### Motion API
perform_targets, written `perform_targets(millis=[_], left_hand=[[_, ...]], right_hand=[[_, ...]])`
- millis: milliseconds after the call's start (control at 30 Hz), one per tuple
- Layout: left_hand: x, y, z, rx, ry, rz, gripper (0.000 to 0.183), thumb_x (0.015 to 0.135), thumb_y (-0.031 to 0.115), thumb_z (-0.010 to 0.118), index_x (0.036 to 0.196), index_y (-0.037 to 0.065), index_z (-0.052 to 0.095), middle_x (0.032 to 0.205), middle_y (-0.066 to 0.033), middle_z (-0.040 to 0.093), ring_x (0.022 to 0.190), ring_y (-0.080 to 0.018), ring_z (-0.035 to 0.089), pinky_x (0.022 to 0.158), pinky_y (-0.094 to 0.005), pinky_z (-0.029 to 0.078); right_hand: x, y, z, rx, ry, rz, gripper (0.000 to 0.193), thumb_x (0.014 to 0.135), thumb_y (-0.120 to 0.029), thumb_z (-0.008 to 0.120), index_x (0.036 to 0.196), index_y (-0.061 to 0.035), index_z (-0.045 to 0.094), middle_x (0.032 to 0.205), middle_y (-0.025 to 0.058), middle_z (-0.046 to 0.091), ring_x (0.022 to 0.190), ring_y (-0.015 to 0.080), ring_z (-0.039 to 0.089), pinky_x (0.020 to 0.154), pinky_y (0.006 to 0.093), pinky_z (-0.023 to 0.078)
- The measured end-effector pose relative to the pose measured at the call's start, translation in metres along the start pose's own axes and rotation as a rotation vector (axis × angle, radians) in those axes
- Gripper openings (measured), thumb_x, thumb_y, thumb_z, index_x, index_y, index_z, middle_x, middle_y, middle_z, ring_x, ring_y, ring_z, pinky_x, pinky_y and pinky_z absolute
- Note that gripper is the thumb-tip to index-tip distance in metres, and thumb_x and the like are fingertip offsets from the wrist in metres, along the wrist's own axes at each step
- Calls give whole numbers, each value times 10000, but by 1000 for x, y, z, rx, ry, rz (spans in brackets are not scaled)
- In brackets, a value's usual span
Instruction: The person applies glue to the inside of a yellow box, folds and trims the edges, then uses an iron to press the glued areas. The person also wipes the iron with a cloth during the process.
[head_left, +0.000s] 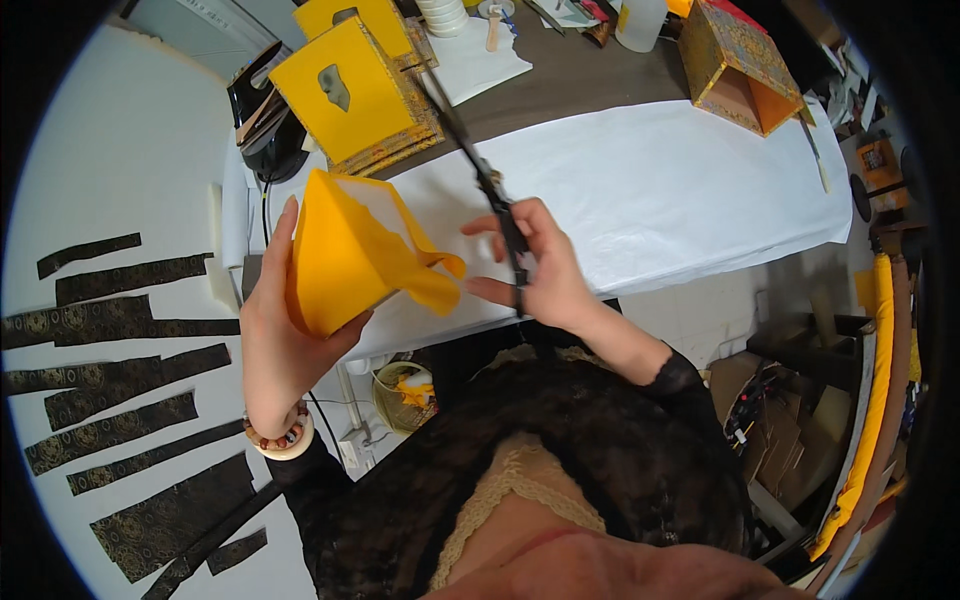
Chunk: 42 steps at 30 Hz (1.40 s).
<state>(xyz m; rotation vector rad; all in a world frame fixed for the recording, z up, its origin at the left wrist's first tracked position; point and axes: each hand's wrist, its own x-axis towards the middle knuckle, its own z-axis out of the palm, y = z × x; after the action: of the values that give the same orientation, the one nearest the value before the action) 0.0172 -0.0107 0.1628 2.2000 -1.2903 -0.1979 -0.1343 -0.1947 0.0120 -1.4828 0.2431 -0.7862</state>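
Here, the smooth yellow, angular box-shaped piece (335,265) with a pale upper face is in the left hand (275,335), whose fingers and thumb are clamped round its left side and lower edge, above the near edge of the white sheet-covered table (650,190). From its right side hangs a loose, curling yellow flap (435,285), which lies directly to the left of the right hand (545,265) and near its thumb tip; whether they touch, I cannot tell. The right hand is closer to this free edge than the left, and grips the long black scissors (515,235) by the handles, thumb and fingertips spread apart toward the flap. The scissors' long axis runs away from the body, leaning left, so the blades point past the flap; judging by this, cutting there would call for turning them leftward
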Motion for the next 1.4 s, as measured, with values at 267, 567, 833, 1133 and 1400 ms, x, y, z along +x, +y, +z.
perform_targets(millis=[267, 567, 833, 1133, 1400], left_hand=[[-3, 7, 0, -41, 12, -67, 1051, 626, -81, 789, 1533, 102, 290, 1207, -162, 642, 1107, -272, 647, 976, -406, 513], [7, 12, 6, -83, 12, -51, 1043, 638, -60, 774, 1537, 125, 278, 1221, -152, 625, 1091, -259, 647, 945, -385, 531], [10, 6, 1, -91, 74, -21, 1031, 648, -35, 751, 1543, 108, 257, 1209, -158, 614, 1078, -240, 646, 917, -358, 543], [15, 6, -20, 54, 204, 0, 1038, 664, -5, 788, 1544, 100, 248, 1216, -169, 611, 1092, -241, 634, 934, -358, 525], [10, 9, -19, 57, 338, 65, 1083, 649, 23, 841, 1544, 74, 232, 1229, -174, 591, 1111, -239, 609, 898, -343, 517]], right_hand=[[16, 25, 15, -26, 150, 188, 375, 799, -71, 788, 990, 0, 474, 805, 65, 672, 654, 64, 549, 618, 213, 468], [3, 48, 3, -20, 125, 390, 389, 776, -111, 819, 959, 0, 494, 727, 30, 597, 637, 76, 513, 578, 241, 439], [-19, 29, -24, -12, 143, 308, 288, 819, -57, 776, 969, -7, 536, 710, -35, 500, 638, 41, 432, 573, 208, 372], [-89, 5, -59, 181, -149, 546, 240, 861, -97, 759, 1019, -26, 593, 739, -61, 471, 674, 33, 434, 599, 207, 364], [-67, 4, -46, -126, -208, 390, 437, 747, -187, 852, 1052, -12, 592, 773, 0, 514, 657, 76, 462, 555, 229, 396]])
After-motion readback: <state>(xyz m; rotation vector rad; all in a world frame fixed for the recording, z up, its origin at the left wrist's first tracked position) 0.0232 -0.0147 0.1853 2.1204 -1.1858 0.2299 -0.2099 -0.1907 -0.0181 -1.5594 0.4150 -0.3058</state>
